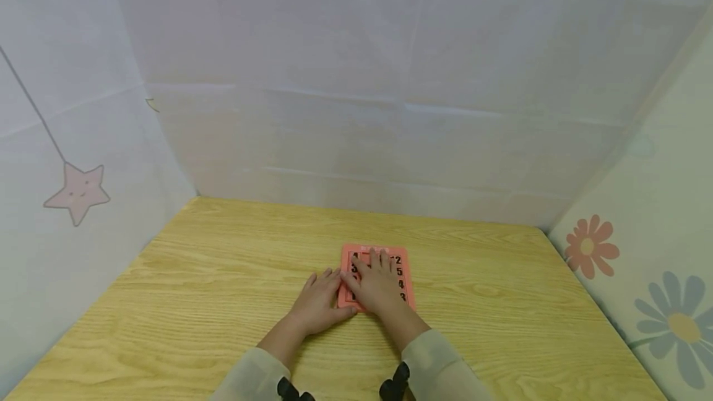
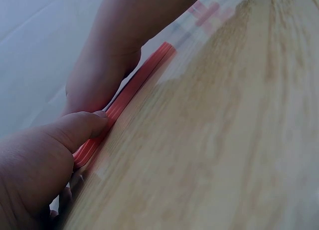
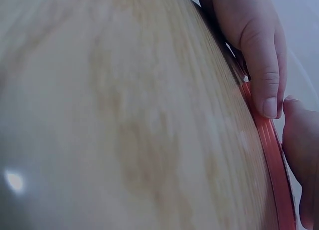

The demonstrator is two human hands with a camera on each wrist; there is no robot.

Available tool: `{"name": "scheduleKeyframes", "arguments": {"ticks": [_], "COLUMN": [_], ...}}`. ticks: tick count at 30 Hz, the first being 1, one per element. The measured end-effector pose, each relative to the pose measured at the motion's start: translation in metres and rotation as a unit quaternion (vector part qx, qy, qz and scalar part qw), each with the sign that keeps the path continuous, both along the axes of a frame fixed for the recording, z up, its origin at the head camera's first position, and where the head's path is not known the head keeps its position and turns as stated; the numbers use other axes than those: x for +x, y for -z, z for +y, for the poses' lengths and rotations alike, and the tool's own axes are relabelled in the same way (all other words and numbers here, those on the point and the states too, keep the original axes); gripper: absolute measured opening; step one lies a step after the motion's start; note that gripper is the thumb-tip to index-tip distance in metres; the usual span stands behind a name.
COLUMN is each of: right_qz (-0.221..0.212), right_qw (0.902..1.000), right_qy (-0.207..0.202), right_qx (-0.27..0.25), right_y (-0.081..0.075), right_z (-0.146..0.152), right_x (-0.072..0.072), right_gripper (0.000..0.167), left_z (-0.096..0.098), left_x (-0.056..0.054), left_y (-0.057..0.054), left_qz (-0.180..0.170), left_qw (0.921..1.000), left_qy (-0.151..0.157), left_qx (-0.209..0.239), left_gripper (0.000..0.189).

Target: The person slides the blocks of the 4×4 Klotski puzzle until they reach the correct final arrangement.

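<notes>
A coral-pink number slide puzzle (image 1: 410,289) with black numerals lies flat on the wooden table. My left hand (image 1: 316,307) holds its near left corner, fingers along the left side and thumb against the near edge. That thumb (image 2: 84,127) bears on the ridged pink side in the left wrist view. My right hand (image 1: 380,286) rests over the middle of the puzzle, fingers spread and pointing away from me, covering many of the numbers. In the right wrist view the side of the puzzle (image 3: 273,157) shows between the two hands.
The wooden table (image 1: 223,265) stretches out on both sides of the hands. White cloth (image 1: 362,110) hangs behind it, with a star-printed sheet (image 1: 78,194) at left and a flower-printed one (image 1: 593,246) at right. Pale sleeves (image 1: 437,364) with black straps cover the wrists.
</notes>
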State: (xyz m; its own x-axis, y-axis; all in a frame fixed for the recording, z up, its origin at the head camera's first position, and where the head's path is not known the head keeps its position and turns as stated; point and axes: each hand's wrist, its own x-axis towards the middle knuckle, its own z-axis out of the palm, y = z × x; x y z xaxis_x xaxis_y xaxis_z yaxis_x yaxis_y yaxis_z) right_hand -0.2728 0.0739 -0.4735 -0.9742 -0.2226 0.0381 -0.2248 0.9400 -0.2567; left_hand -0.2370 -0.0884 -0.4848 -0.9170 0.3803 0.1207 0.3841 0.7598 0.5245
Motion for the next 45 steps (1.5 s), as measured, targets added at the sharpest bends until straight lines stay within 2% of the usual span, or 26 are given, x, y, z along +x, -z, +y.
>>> {"name": "scheduleKeyframes", "arguments": {"ticks": [28, 34, 45], "right_qz": [0.001, 0.009, 0.024], "right_qw": [1.0, 0.9999, 0.9996], "right_qy": [0.007, 0.009, 0.016], "right_qx": [-0.007, -0.006, -0.002], "right_y": [0.003, 0.001, 0.006], "right_z": [0.012, 0.016, 0.027], "right_x": [-0.002, 0.0, 0.0], "right_gripper": [0.064, 0.065, 0.066], "left_z": [-0.002, -0.002, -0.002], "left_x": [-0.001, -0.002, -0.002], "left_y": [-0.002, 0.0, 0.001], "left_qz": [-0.008, -0.005, -0.007], "left_qw": [0.9999, 0.9999, 0.9999], "left_qy": [-0.005, -0.006, -0.005], "left_qx": [-0.009, -0.012, -0.012], "left_gripper": [0.085, 0.085, 0.086]}}
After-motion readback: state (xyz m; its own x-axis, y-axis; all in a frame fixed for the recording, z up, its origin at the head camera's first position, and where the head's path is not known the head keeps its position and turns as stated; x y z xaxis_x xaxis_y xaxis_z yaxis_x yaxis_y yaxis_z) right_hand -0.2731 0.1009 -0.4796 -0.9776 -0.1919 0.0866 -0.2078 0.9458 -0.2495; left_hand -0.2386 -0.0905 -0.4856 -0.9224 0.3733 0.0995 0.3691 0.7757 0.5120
